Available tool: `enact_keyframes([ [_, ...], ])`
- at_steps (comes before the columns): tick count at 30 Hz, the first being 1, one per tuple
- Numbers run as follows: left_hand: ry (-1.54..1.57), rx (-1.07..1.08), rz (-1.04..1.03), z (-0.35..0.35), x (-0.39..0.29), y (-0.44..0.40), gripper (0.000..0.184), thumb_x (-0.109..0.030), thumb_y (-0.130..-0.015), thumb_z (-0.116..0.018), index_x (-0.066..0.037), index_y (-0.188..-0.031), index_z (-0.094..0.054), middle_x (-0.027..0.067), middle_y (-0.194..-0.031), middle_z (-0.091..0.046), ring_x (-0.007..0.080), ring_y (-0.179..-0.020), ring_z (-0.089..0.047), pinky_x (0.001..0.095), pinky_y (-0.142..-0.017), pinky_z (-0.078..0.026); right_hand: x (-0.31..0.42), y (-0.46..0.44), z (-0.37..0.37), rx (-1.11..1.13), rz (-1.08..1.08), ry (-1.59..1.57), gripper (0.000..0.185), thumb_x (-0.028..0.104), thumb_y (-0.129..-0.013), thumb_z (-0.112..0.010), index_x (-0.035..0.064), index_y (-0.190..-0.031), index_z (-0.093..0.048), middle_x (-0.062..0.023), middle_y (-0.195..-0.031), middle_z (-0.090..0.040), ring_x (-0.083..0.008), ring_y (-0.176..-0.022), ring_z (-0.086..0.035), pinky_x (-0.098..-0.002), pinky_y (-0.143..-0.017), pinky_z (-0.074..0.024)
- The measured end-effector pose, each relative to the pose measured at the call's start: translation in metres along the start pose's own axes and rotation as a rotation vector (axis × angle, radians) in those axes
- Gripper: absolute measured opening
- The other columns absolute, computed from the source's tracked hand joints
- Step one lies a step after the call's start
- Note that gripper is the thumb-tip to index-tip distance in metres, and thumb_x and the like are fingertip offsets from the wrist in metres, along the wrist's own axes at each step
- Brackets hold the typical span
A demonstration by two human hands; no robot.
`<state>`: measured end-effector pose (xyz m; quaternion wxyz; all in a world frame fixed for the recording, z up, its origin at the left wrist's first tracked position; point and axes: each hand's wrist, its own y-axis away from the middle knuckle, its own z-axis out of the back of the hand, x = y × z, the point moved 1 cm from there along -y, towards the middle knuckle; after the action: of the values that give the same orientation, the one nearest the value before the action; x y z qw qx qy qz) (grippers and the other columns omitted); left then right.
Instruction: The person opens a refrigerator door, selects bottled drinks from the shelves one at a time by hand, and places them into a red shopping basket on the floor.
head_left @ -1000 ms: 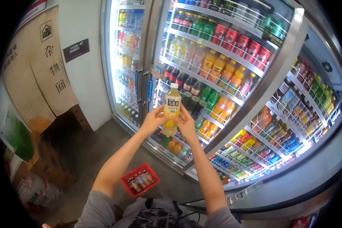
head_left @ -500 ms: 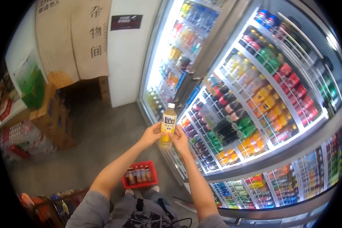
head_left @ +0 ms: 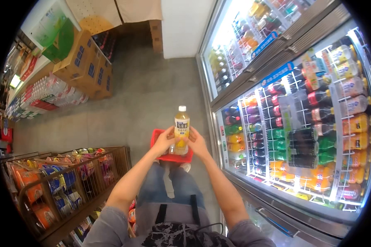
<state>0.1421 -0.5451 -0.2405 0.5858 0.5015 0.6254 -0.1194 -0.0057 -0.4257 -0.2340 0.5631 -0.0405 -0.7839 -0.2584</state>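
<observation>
A bottle of yellow drink, with a white cap and a pale label, stands upright between both hands in front of me. My left hand is closed around its left side, and my right hand grips the right side. Below the hands, a red basket sits on the floor by my feet. The hands and bottle cover most of the basket, so its contents are largely hidden.
To the right stands a lit glass-door drinks fridge with a door handle low down. A wire rack of packaged goods is at lower left. Cardboard boxes and wrapped bottles lie beyond it.
The view has tilted down and turned, bringing the rack in closer. The bottle, still in both hands, now appears over the basket, whose several bottles showed plainly before.
</observation>
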Motion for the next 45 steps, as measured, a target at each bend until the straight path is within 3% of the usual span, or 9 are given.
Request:
enact_keyframes([
  [10,0.006,-0.069,0.181,0.056,0.152,0.013,0.069,-0.012,-0.092,-0.068,-0.003,-0.150,-0.032,0.0134,-0.140,-0.051,0.0221,-0.127,-0.052,0.0355,-0.102,-0.046,-0.177,0.006,-0.012,-0.036,-0.154,-0.060,0.070,0.003,-0.093,-0.063,-0.0045,-0.150,-0.023,-0.0184,-0.145,-0.046,-0.0238,-0.133,-0.047,-0.0366,-0.108,-0.0406],
  [17,0.089,-0.020,0.198,0.096,0.258,-0.019,0.070,-0.014,-0.091,-0.070,-0.001,-0.149,-0.033,0.0140,-0.139,-0.052,0.0190,-0.125,-0.052,0.0325,-0.101,-0.045,-0.277,-0.016,-0.010,-0.091,-0.063,-0.123,0.069,0.002,-0.093,-0.062,-0.0039,-0.150,-0.024,-0.0168,-0.144,-0.047,-0.0231,-0.132,-0.047,-0.0363,-0.109,-0.0402],
  [21,-0.217,-0.060,0.071,0.117,0.315,-0.033,0.068,-0.015,-0.091,-0.069,-0.002,-0.149,-0.035,0.0123,-0.137,-0.054,0.0179,-0.121,-0.055,0.0324,-0.098,-0.047,-0.328,-0.027,-0.009,-0.108,-0.086,-0.107,0.067,-0.001,-0.093,-0.060,-0.0034,-0.150,-0.025,-0.0168,-0.145,-0.046,-0.0226,-0.132,-0.047,-0.0359,-0.109,-0.0397],
  [28,-0.087,-0.060,0.211,0.137,0.390,-0.085,0.062,-0.011,-0.092,-0.067,0.000,-0.146,-0.038,0.0115,-0.131,-0.058,0.0181,-0.118,-0.056,0.0321,-0.096,-0.048,-0.453,-0.073,0.025,-0.093,-0.006,-0.077,0.065,-0.004,-0.093,-0.058,-0.0046,-0.150,-0.024,-0.0173,-0.149,-0.042,-0.0225,-0.135,-0.045,-0.0355,-0.110,-0.0386],
  [36,-0.141,-0.025,0.085,0.173,0.571,-0.183,0.047,-0.010,-0.094,-0.060,0.000,-0.138,-0.048,0.0136,-0.121,-0.063,0.0201,-0.108,-0.060,0.0336,-0.091,-0.049,-0.592,-0.132,0.076,-0.138,-0.058,-0.007,0.059,0.000,-0.094,-0.061,-0.0072,-0.145,-0.033,-0.0168,-0.141,-0.051,-0.0228,-0.126,-0.054,-0.0346,-0.107,-0.0423],
  [40,-0.257,-0.227,0.110,0.181,0.617,-0.205,0.040,-0.012,-0.094,-0.060,-0.001,-0.131,-0.055,0.0158,-0.117,-0.065,0.0222,-0.104,-0.062,0.0347,-0.091,-0.049,-0.639,-0.158,0.086,-0.164,0.005,0.030,0.055,0.011,-0.093,-0.066,-0.0041,-0.141,-0.044,-0.0168,-0.130,-0.061,-0.0218,-0.118,-0.059,-0.0333,-0.102,-0.0452],
  [42,-0.177,-0.229,0.129,0.183,0.635,-0.211,0.040,-0.015,-0.093,-0.061,-0.001,-0.129,-0.056,0.0189,-0.116,-0.065,0.0285,-0.106,-0.063,0.0378,-0.091,-0.049,-0.627,-0.158,0.087,-0.196,-0.171,0.422,0.054,0.024,-0.090,-0.069,-0.0002,-0.136,-0.053,-0.0172,-0.120,-0.067,-0.0215,-0.113,-0.063,-0.0325,-0.097,-0.0471],
  [44,-0.423,-0.383,0.161,0.186,0.682,-0.232,0.041,-0.014,-0.089,-0.062,0.000,-0.127,-0.056,0.0227,-0.116,-0.064,0.0364,-0.108,-0.062,0.0426,-0.092,-0.048,-0.671,-0.179,0.100,-0.199,-0.094,0.482,0.054,0.027,-0.089,-0.070,0.0014,-0.134,-0.056,-0.0169,-0.117,-0.068,-0.0216,-0.110,-0.063,-0.0326,-0.095,-0.0474],
  [45,-0.348,-0.393,0.145,0.179,0.674,-0.229,0.043,-0.013,-0.086,-0.062,0.001,-0.126,-0.055,0.0261,-0.117,-0.062,0.0419,-0.111,-0.059,0.0464,-0.093,-0.048,-0.685,-0.180,0.102,-0.197,-0.051,0.535,0.055,0.031,-0.087,-0.070,0.0029,-0.132,-0.058,-0.0165,-0.114,-0.069,-0.0217,-0.108,-0.064,-0.0327,-0.093,-0.0478],
])
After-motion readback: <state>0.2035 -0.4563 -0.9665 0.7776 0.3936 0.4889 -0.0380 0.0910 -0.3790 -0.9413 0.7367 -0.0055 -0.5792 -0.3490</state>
